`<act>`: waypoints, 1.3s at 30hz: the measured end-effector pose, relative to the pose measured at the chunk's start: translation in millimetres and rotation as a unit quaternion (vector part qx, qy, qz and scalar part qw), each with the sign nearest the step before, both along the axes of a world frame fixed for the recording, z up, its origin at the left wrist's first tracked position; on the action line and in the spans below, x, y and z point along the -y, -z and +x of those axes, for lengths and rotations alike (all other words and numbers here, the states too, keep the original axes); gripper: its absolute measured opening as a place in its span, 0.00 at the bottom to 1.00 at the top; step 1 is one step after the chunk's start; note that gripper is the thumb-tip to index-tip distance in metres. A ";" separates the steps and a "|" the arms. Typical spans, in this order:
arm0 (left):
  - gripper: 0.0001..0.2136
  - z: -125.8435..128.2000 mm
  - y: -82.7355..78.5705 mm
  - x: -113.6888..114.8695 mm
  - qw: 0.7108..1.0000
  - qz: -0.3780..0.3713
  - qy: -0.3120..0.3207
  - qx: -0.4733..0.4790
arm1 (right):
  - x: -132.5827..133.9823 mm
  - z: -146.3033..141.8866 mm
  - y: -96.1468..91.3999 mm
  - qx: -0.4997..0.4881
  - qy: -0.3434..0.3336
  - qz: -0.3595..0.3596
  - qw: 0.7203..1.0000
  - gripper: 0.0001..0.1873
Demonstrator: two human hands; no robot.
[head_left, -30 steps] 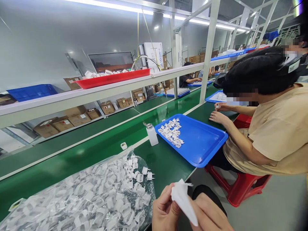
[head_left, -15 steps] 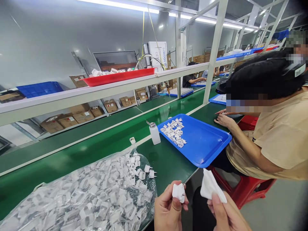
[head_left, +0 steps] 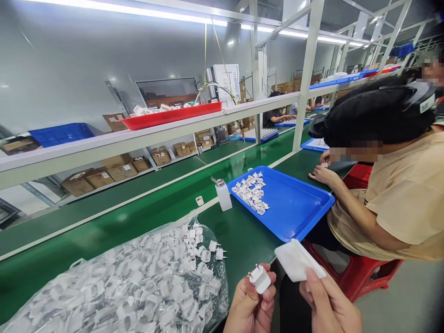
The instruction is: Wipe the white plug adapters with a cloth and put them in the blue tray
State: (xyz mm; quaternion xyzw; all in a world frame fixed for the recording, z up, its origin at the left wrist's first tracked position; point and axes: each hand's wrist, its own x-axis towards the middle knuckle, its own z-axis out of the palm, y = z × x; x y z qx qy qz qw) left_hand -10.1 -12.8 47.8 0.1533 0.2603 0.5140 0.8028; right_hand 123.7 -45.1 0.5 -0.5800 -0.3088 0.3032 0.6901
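Note:
Between the fingers of my left hand is a white two-pin plug housing, its metal pins pointing up and to the left. My right hand pinches a folded white cloth, held just right of the plug and apart from it. To the left, a clear plastic bag lies spread on the bench under a large heap of similar white plug housings. Beyond my hands, a blue tray carries a small pile of white plug housings at its left end.
A white pump bottle stands beside the tray. One loose white piece rests on the green belt. A red tray sits on the shelf above. At the right, a co-worker sits close to the blue tray.
My left hand has turned the plug so its pins now point up and left instead of right. The cloth has tilted flatter. The loose piece on the belt has shifted right.

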 end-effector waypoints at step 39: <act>0.25 -9.0 -2.0 -25.3 0.943 0.172 0.022 -0.285 | -20.9 24.8 4.8 -0.030 -0.269 -0.074 0.960 0.19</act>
